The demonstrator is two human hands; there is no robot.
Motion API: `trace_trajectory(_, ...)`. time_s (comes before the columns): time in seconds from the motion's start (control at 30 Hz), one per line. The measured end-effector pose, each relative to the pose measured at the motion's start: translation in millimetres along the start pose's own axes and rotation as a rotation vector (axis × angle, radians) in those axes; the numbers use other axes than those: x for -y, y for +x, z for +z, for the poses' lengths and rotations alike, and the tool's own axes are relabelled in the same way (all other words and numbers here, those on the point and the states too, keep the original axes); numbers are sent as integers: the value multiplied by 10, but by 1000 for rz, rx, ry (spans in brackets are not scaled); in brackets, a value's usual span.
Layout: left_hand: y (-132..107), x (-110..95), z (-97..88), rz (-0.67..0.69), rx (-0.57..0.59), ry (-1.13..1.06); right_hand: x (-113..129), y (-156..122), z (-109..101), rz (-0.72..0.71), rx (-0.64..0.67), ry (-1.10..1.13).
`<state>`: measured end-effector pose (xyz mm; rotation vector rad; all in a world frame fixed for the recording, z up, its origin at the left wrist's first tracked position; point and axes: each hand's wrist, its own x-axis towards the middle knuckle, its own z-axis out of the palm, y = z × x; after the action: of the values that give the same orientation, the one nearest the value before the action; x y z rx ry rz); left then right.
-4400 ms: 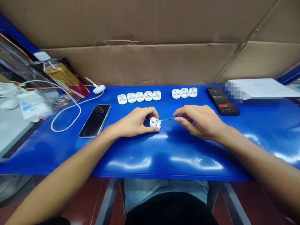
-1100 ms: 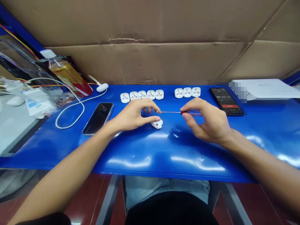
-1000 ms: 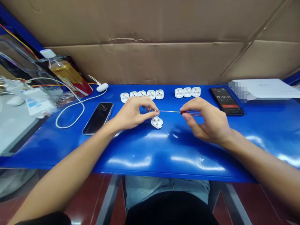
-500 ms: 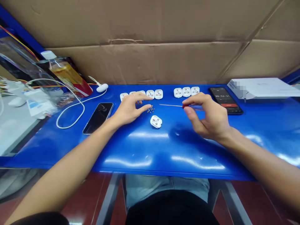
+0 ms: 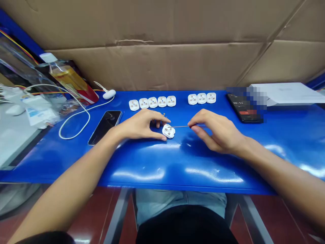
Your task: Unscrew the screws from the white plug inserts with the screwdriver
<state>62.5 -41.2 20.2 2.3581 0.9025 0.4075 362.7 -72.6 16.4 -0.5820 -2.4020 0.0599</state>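
A small white plug part (image 5: 169,131) with three brass pins lies on the blue table (image 5: 177,162). My left hand (image 5: 142,124) rests beside it, thumb and fingers closed around its left side. My right hand (image 5: 215,130) pinches a thin screwdriver (image 5: 185,126) with a red handle, its tip touching the top of the part. A few tiny screws (image 5: 164,116) lie just behind my left fingers.
Two rows of similar white parts, several on the left (image 5: 152,102) and three on the right (image 5: 201,98), line the back. A black phone (image 5: 105,126), a white cable (image 5: 76,117), a timer phone (image 5: 241,108), a white box (image 5: 286,93) and a cardboard wall (image 5: 162,51) surround the area.
My left hand came back from the tiny screws to grip the white part. My right hand lowered the screwdriver tip from the air down onto the part.
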Motion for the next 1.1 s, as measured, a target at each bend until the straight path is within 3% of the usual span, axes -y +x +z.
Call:
trace_trajectory(0.27, 15, 27, 63, 22, 19, -69, 2, 10, 1, -33, 28, 33)
trace_trajectory(0.87, 44, -75, 180, 21, -51, -145, 96, 2, 12, 180, -82, -119)
trace_trajectory(1.1, 50, -80, 190, 12, -14, -175, 79, 53, -73, 102, -19, 96)
